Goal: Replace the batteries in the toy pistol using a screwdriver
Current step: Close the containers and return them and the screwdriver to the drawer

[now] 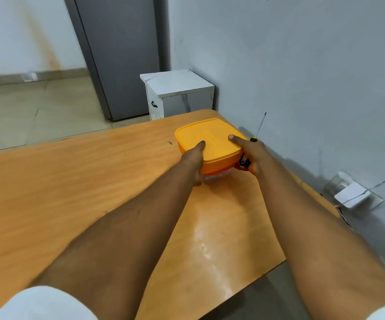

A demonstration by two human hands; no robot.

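While both bare arms are stretched out over the glossy orange-brown wooden table (94, 192), the person has a squarish plastic container with an orange snap-on lid (207, 140) clasped between the two hands near the far right corner, close to the grey wall (302, 77). The left hand (195, 161) wraps the near-left side, thumb laid on top of the lid and the fingers curled under the rim out of my sight. The right hand (250, 153) does double duty: its thumb presses on the lid's right edge while the fingers are curled round the black-and-yellow handle of a slim steel-shafted screwdriver (259, 128), whose tip points up and away toward the wall.

No toy pistol is visible from here; my guess is that it sits inside the box, and that fetching the box closer or opening it is the step in hand.

To do that well, I would first put the screwdriver down on the table, since a hand sharing its grip is clumsy on a snap lid and the shaft could jab the wall. Then hold the base steady with one hand and peel a corner of the lid upward with the other, slowly, so loose contents do not spill off the nearby table edge.

A small white bedside cabinet (177, 93) stands beyond the table.
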